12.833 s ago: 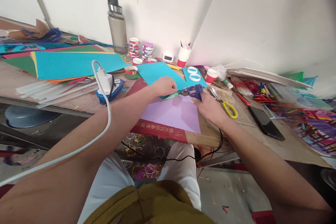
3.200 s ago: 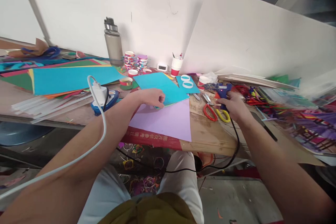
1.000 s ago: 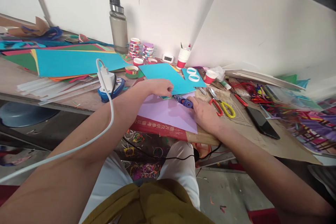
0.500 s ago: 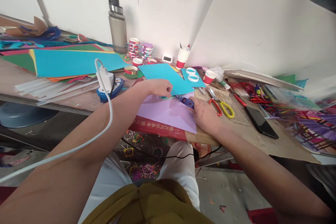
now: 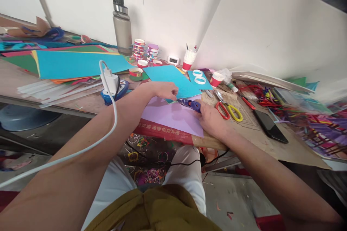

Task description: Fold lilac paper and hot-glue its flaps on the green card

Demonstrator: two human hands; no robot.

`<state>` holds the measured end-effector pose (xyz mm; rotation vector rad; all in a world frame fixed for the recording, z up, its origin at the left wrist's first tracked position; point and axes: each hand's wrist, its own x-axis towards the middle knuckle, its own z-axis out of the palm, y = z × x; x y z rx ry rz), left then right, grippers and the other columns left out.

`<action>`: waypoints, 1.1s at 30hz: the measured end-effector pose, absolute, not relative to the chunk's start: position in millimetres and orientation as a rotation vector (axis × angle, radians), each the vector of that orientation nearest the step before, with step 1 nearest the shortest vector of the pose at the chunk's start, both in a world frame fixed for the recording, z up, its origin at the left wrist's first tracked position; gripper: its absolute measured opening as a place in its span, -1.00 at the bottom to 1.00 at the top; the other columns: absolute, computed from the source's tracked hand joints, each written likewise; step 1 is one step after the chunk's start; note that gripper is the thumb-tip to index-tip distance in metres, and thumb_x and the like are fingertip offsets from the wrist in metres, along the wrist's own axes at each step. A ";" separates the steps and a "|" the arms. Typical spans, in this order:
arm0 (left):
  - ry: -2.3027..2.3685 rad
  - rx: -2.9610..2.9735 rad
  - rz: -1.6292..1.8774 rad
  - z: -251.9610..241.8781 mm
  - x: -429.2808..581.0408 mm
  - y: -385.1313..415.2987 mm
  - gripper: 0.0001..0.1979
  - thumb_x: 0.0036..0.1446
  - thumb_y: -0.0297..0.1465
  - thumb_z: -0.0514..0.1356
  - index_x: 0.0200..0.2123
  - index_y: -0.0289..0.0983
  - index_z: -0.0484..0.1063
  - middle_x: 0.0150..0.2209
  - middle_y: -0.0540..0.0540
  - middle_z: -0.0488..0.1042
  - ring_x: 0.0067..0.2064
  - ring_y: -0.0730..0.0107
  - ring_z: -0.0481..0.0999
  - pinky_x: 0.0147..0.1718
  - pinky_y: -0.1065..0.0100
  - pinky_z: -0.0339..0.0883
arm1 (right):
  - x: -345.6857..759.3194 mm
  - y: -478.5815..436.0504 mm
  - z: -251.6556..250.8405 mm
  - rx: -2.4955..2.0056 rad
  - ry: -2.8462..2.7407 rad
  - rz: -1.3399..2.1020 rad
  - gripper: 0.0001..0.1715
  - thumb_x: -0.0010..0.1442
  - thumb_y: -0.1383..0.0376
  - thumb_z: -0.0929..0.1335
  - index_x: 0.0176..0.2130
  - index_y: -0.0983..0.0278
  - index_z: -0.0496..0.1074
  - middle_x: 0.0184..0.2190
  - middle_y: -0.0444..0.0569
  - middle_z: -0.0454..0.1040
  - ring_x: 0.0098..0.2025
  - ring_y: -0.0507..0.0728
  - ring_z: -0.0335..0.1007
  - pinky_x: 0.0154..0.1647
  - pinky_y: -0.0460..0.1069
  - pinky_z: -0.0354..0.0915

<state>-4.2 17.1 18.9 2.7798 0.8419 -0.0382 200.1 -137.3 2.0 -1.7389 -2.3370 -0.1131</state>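
At the near edge of the worktable (image 5: 81, 106) runs a red printed strip (image 5: 162, 133) with a row of yellow Chinese characters, upside down from this view and too small to read. On it lies a lilac paper sheet (image 5: 170, 117). The right hand (image 5: 210, 117) rests on the sheet's right edge, fingers wrapped around a blue hot-glue gun (image 5: 191, 104), whose nozzle points left and touches the near corner of a teal card sheet (image 5: 168, 75). The gun's black cord (image 5: 187, 162) hangs below the table. The left hand (image 5: 162, 89) lies palm down on that same corner, fingers bent; whether it pinches the edge cannot be told.

Just right of the gun lie red-handled scissors (image 5: 221, 110) and yellow-handled scissors (image 5: 235, 112), then a black phone (image 5: 269, 126) face down. To the left, a white charger plug (image 5: 110, 81) sits in a blue socket block (image 5: 120, 88).

Farther back stand two white paper rings (image 5: 200, 77), stacks of coloured paper rings (image 5: 138, 48), a red-and-white paper cup (image 5: 189, 59), a grey water bottle (image 5: 121, 25) and a small white digital clock (image 5: 173, 60), its digits too small to read.
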 end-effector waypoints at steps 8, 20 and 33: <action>0.782 2.802 -0.080 22.2 -7.6 17.0 -0.77 -0.05 -0.42 0.09 -0.29 -0.28 0.47 -0.22 -0.09 0.50 -0.23 0.32 0.40 -0.28 0.41 0.18 | 199.3 -140.1 1.7 -1.688 -2.401 -0.128 -0.57 0.18 0.46 0.21 0.06 0.35 0.28 -0.14 0.13 0.49 -0.12 0.22 0.40 -0.12 0.03 0.26; 0.799 2.764 -0.090 26.4 -9.9 13.0 -0.72 0.02 -0.31 0.12 -0.23 -0.31 0.47 -0.12 -0.15 0.48 -0.20 0.34 0.40 -0.26 0.44 0.20 | 192.3 -144.3 5.1 -1.678 -2.381 -0.007 -0.60 0.19 0.46 0.21 0.03 0.34 0.31 -0.15 0.11 0.48 -0.14 0.20 0.39 -0.11 0.02 0.25; 0.784 2.781 -0.110 25.3 -11.4 15.3 -0.69 0.03 -0.27 0.13 -0.20 -0.30 0.46 -0.12 -0.14 0.48 -0.19 0.34 0.40 -0.24 0.42 0.21 | 194.6 -144.2 5.3 -1.673 -2.325 0.055 -0.68 0.23 0.38 0.23 0.00 0.30 0.31 -0.18 0.10 0.50 -0.17 0.22 0.40 -0.19 0.02 0.24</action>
